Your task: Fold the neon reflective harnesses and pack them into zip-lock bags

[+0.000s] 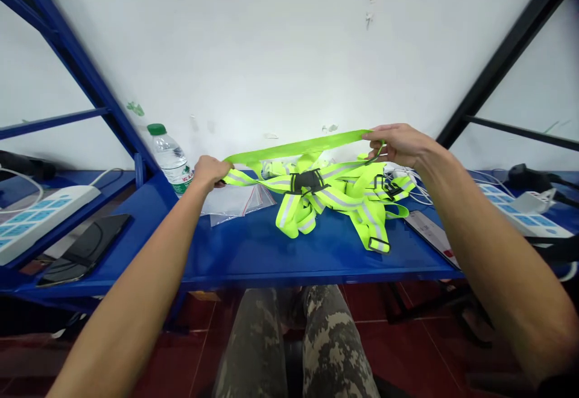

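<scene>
On the blue steel shelf (239, 253), a neon-yellow reflective harness (335, 196) lies bunched at mid-span, its lowest black buckle (379, 245) sitting near the front edge. The left hand (211, 172) is closed around one end of a lifted strap (294, 148), just beside a green-capped water bottle (169, 157) and over clear zip bags (235, 202). The right hand (398, 145) grips the strap's other end, which runs taut between both hands above the harness, with open space between it and the white wall (289, 42). Both forearms cross the shelf's front edge. A white strip (432, 235) lies just right of the harness, near the right forearm. Power strips stand well out to either side: left (40, 220), right (520, 214).
</scene>
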Motion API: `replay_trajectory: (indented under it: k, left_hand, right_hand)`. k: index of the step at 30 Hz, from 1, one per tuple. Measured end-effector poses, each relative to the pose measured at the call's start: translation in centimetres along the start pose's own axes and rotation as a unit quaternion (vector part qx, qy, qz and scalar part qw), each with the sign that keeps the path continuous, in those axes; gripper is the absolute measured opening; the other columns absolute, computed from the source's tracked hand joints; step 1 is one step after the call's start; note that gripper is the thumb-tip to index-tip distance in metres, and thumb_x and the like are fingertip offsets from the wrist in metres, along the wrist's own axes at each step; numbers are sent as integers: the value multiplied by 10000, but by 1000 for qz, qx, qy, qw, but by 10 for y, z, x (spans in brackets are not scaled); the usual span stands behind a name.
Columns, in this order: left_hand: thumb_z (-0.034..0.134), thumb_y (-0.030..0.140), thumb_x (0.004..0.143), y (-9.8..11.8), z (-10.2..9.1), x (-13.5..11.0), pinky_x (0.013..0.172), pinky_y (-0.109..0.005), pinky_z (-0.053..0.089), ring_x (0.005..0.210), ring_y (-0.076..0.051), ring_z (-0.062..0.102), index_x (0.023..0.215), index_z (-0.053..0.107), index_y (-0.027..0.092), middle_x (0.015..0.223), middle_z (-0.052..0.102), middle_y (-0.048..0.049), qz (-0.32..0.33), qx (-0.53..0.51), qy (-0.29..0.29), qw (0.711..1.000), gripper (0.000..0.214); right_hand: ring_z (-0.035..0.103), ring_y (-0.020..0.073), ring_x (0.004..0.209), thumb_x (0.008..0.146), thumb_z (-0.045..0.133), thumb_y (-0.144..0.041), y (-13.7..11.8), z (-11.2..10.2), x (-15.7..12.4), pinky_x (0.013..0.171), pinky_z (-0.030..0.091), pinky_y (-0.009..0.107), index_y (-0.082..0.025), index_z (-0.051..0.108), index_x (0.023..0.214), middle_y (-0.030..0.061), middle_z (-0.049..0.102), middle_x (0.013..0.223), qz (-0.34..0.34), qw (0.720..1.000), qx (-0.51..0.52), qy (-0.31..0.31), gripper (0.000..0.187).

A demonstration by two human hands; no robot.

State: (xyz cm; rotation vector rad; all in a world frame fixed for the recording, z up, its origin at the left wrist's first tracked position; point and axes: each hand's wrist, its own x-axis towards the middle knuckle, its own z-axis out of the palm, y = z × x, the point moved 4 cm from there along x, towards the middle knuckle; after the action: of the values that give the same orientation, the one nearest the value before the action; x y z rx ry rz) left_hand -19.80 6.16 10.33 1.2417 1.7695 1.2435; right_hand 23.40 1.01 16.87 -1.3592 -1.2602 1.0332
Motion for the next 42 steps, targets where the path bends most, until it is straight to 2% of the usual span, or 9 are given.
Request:
replay_trajectory:
  k: [3,5,11,18,23,27,30,35,42]
  left_hand:
    - [692,38,492,0,-8,-6,611,-377,538,697,-333,660,518,540,197,418,456,-29,-1,156,17,988,221]
    - [682,2,497,4,-4,-16,598,-332,539,688,-303,670,525,577,192,428,483,-25,-12,182,-41,982,219]
    - [733,135,683,19,23,-55,782,-423,600,876,-291,712,847,701,169,821,721,-119,-90,-79,-358,926,170]
    - [704,320,835,18,27,-59,932,-493,544,663,-185,653,1039,684,143,513,484,33,-44,-233,-373,897,271]
    - [844,116,570,25,24,-68,951,-416,531,949,-229,690,1265,635,248,1016,712,-84,82,-68,-402,909,737]
    - [854,223,546,46,22,-75,1048,-393,443,1258,-303,558,1183,704,275,1340,622,-78,247,224,-357,873,656]
    - [801,354,615,58,24,-78,1014,-415,447,1226,-331,569,1261,665,234,1350,617,-101,284,404,-328,805,671]
    - [741,510,658,76,16,-82,958,-385,450,1168,-320,590,1385,566,205,1347,616,-130,327,496,-247,765,808]
    - [697,567,685,93,9,-80,765,-319,489,851,-228,662,1186,712,244,978,740,-61,241,480,-326,778,596]
  right_hand:
    - [551,116,503,712,779,-178,2,1,4,412,484,250,-180,641,733,5,568,652,-10,997,-1,71,140]
    - [493,95,477,755,719,-172,2,2,7,377,432,233,-182,636,713,8,573,662,-42,989,-10,140,94]
    - [476,107,527,741,643,-145,14,-7,16,390,424,221,-193,609,692,-6,521,640,-68,965,44,250,76]
    - [489,120,532,655,618,-86,33,-24,25,416,430,244,-209,587,711,-15,551,669,-34,948,153,276,139]
    - [434,93,497,664,603,-80,35,-22,21,412,350,247,-196,655,677,8,620,733,-60,972,124,193,127]
    - [359,63,466,730,694,-264,26,-4,1,427,289,249,-189,692,716,11,623,741,-91,994,-53,-42,75]
    - [501,117,563,719,748,-491,18,16,-27,516,396,273,-205,749,875,44,673,809,-129,922,-296,-215,326]
    - [583,189,609,623,786,-630,4,29,-59,572,423,318,-215,746,770,39,667,675,-187,788,-526,-259,443]
    - [467,61,531,862,614,-584,-24,-6,-55,578,354,280,-159,696,670,-18,573,564,-221,797,-485,-283,474]
